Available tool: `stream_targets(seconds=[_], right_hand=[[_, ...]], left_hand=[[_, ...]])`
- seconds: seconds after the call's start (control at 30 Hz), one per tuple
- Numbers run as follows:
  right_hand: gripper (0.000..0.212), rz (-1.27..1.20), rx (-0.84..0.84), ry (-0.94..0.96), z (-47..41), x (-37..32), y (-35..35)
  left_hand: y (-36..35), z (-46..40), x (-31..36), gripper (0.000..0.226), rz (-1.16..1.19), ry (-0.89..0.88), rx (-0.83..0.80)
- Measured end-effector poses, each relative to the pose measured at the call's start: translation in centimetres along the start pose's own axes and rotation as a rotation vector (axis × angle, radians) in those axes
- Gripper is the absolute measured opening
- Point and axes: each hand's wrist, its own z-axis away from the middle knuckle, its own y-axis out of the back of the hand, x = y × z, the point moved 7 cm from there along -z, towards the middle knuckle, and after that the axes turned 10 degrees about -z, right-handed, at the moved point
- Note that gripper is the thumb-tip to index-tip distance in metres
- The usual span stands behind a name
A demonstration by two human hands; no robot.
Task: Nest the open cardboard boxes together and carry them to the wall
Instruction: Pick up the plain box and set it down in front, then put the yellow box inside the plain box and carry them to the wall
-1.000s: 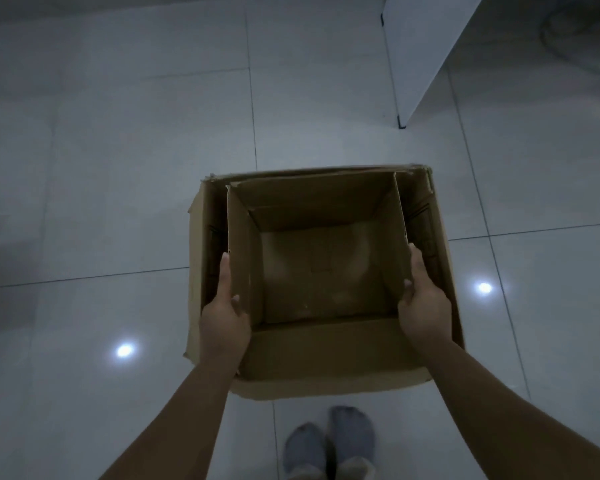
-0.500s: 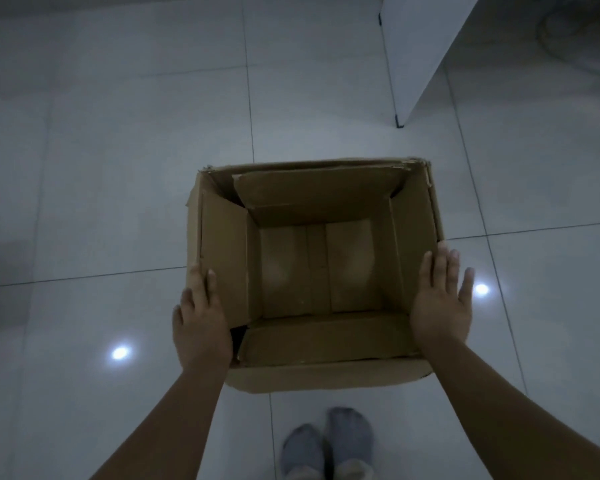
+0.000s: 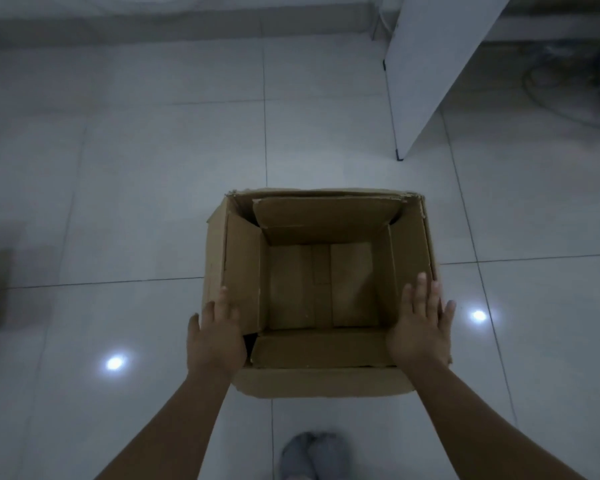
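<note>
fingers: both hands flat and spread, left hand point(image 3: 215, 336) and right hand point(image 3: 421, 327) pressing the box sides, no curl
boxes: cardboard boxes point(image 3: 321, 292) nested, held over the floor point(image 3: 136, 202)
left: I reckon just the carry to the wall point(image 3: 153, 15)

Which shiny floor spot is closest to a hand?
The spot right of the box, beside the right hand; the other lies farther from the left hand.
</note>
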Motion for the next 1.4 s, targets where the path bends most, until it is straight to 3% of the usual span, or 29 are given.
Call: stream_targets(seconds=[0.1, 0.23, 0.37, 0.5, 0.57, 0.7, 0.87, 1.0, 1.3, 1.4], right_hand=[[0.072, -0.050, -0.050, 0.073, 3.1, -2.8, 1.9], [0.060, -0.243, -0.031, 0.139, 8.9, -7.4, 7.3], [0.045, -0.315, 0.103, 0.290, 15.7, -13.6, 13.8], [0.042, -0.292, 0.095, 0.434, 22.6, -21.5, 17.3], [0.039, -0.225, 0.007, 0.547, 30.8, -30.6, 17.0], [0.041, -0.237, -0.043, 0.537, 32.2, -34.0, 16.9], [0.037, -0.268, -0.041, 0.604, 39.5, -47.3, 14.6], [0.037, -0.211, -0.160, 0.571, 42.6, -55.8, 11.0], [0.039, -0.208, -0.150, 0.557, 41.6, -75.7, 5.2], [0.039, -0.195, -0.224, 0.525, 40.4, -82.1, 3.3]], left_hand=[[2.1, 2.8, -0.3, 0.046, 0.108, -0.025, -0.047], [6.8, 8.2, -3.1, 0.035, 0.305, -0.032, 0.019], [10.7, 13.8, -7.7, 0.034, 0.446, -0.002, 0.047], [13.2, 19.0, -14.7, 0.035, 0.483, 0.035, 0.103], [11.7, 24.1, -24.7, 0.034, 0.532, 0.121, 0.142], [13.1, 25.0, -27.9, 0.033, 0.543, 0.140, 0.173], [8.6, 29.1, -43.5, 0.032, 0.471, 0.198, 0.254], [4.0, 30.7, -53.3, 0.031, 0.426, 0.213, 0.173], [-1.9, 22.8, -71.5, 0.033, 0.342, 0.220, 0.085], [-3.4, 19.5, -77.1, 0.031, 0.333, 0.182, 0.041]])
